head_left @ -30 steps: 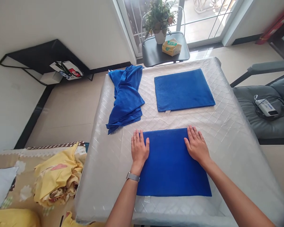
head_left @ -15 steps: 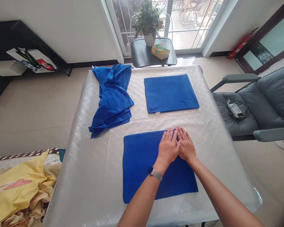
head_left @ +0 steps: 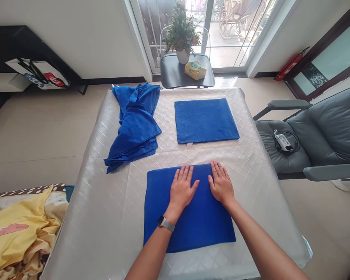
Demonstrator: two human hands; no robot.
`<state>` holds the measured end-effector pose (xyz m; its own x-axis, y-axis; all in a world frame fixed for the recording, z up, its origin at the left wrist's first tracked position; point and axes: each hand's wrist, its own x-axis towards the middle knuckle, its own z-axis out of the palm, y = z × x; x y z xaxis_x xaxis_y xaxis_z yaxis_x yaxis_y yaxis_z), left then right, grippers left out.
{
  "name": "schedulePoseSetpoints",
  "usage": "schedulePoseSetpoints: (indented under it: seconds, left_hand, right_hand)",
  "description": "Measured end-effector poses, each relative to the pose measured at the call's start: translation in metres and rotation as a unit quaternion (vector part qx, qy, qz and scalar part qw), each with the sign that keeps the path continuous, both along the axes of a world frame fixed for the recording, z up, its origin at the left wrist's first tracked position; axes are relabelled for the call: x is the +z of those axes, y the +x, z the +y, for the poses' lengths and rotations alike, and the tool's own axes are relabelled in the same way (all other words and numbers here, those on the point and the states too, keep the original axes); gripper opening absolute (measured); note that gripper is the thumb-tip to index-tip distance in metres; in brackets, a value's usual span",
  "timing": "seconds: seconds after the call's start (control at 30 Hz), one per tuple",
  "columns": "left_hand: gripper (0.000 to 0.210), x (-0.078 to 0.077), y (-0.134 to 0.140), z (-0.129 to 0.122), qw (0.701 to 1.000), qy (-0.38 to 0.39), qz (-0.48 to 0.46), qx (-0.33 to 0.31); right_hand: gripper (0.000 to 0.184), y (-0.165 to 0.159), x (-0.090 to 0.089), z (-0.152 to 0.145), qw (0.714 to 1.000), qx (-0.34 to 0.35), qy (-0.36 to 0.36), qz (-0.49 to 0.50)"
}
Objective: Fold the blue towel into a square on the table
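The left hand (head_left: 183, 190) lies flat on the near cloth (head_left: 201, 227), fingers straight, thumb sticking out. The right hand (head_left: 222, 186) is flat too, by its far right corner, thumb out to the side. The palms are hidden, so I can't tell how hard they press. The near cloth lies on the table (head_left: 113, 217).

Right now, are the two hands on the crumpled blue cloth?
No, the left hand and right hand rest on the nearer flat blue cloth.

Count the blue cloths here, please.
3 at least: the near cloth under left hand and right hand, the far cloth beyond, the crumpled heap at left, possibly hiding more.
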<state>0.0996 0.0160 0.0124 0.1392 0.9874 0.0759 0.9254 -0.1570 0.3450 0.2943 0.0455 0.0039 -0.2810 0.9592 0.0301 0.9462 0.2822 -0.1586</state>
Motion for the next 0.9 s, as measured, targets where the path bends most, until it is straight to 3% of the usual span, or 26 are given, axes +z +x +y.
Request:
schedulePoseSetpoints:
  seconds: [0.17, 0.27, 0.6, 0.73, 0.83, 0.9]
  left_hand:
    - [0.062, -0.007, -0.071, -0.016, 0.992, 0.002, 0.05, 0.113]
    - [0.064, -0.01, -0.095, -0.022, 0.986, 0.003, 0.055, 0.155]
    - [0.069, -0.009, -0.098, -0.024, 0.981, -0.027, 0.095, 0.164]
    - [0.083, 0.005, -0.078, -0.013, 0.976, -0.007, 0.118, 0.182]
    - [0.081, 0.019, -0.025, 0.003, 0.981, 0.004, 0.101, 0.167]
    - [0.075, 0.025, 0.024, 0.013, 0.994, -0.009, 0.067, 0.086]
  right_hand:
    - [0.062, -0.001, 0.002, 0.0, 1.0, -0.005, 0.0, 0.006]
    - [0.063, -0.001, 0.001, -0.001, 1.0, 0.0, 0.001, 0.013]
    - [0.063, 0.002, -0.001, -0.001, 0.999, 0.018, 0.0, 0.046]
    - [0.061, 0.001, -0.001, -0.001, 0.999, 0.01, -0.001, 0.053]
    - [0.062, 0.001, -0.001, -0.001, 0.998, 0.009, -0.002, 0.059]
    - [0.063, 0.002, -0.002, -0.001, 0.998, 0.019, -0.003, 0.059]
